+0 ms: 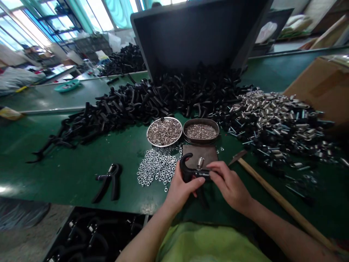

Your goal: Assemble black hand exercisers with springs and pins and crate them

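My left hand and my right hand both grip a black hand-gripper handle with a hooked end. A small metal spring stands upright on top of the handle, between my hands. The handle is held over a brown pad on the green table. Just left of my hands lies a heap of silver washers. Beyond the pad stand a round dish of metal pins and an oval tin of small parts.
A big pile of black handles spills from a tilted dark bin. Springs and bolts are heaped at right. A hammer lies at right, a finished black gripper at left, a crate of grippers below the table edge.
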Available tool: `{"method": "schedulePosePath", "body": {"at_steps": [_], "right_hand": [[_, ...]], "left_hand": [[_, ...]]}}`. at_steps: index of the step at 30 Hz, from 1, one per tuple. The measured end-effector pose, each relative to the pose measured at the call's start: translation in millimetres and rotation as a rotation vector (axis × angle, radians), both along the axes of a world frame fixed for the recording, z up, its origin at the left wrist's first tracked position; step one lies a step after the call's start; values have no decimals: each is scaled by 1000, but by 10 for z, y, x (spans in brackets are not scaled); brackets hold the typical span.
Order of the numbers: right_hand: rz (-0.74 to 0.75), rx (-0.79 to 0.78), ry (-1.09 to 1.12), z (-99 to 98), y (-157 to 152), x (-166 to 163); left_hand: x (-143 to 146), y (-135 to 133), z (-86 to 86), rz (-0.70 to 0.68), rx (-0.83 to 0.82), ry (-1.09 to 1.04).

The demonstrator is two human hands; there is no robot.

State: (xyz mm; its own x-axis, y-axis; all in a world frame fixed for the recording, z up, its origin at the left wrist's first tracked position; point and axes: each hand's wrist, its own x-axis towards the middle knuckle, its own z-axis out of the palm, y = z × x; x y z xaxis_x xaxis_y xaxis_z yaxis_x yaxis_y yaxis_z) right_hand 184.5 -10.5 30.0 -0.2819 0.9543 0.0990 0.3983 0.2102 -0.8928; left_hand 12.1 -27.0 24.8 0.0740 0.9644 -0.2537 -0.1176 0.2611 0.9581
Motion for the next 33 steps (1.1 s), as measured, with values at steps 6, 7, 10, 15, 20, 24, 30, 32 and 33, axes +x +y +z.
{"method": "schedulePosePath", "body": {"at_steps": [6, 7, 10, 15, 20, 24, 30, 32, 33], "right_hand": [[183, -587, 204, -120, 149, -42], [211, -557, 191, -111, 170, -60], [229, -432, 77, -50, 178, -146], [105, -82, -219, 52, 62, -263], [201, 11, -475, 72, -28, -264], [213, 23, -565, -2, 15, -267], [288, -53, -725, -116, 441, -137], [299, -33, -842, -90, 636, -110], [283, -1, -873, -66, 735, -122]], "left_hand": [[-54, -37, -53, -9, 280, 330], [-51, -48, -63, -32, 281, 325], [-16, -98, -106, -53, 274, 310], [21, -199, -160, 30, 226, 297], [-33, -217, -135, -75, 255, 357], [-43, -127, -175, -159, 270, 360], [-10, 236, -362, -209, 284, 476], [-96, 438, -371, -163, 422, 629], [-171, 553, -359, -118, 494, 719]]}}
